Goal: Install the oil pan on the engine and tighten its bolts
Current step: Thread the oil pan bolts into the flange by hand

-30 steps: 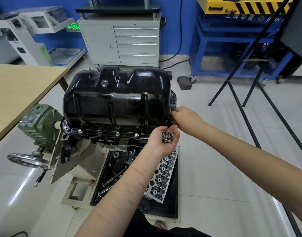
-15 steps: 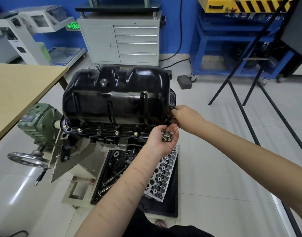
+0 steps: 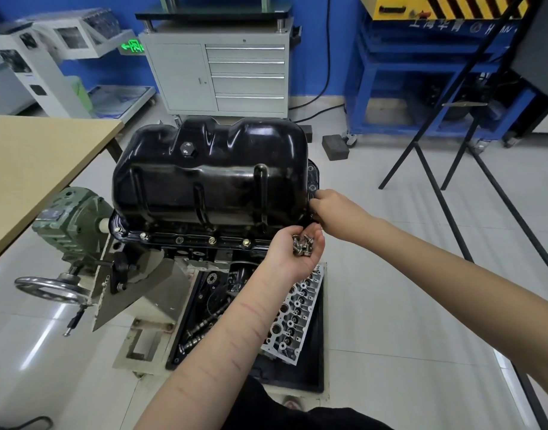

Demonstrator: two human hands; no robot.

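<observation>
I see a workshop with a blue far wall, a grey drawer cabinet [image 3: 216, 76] against it and a pale tiled floor [image 3: 390, 274]; a wooden table [image 3: 33, 169] juts in from the left. In the middle stands the engine [image 3: 185, 252] on its stand, with the black oil pan [image 3: 210, 178] seated on top, several bolts already set along its near flange. On the floor below lies a cylinder head [image 3: 297, 318] in a black tray. My right hand [image 3: 334, 212] is at the pan's right flange, fingers bunched against the rim; whether they pinch a bolt, I cannot tell. My left hand [image 3: 294, 252], just near of it, cups a heap of loose bolts [image 3: 302, 245] in its curled palm.
</observation>
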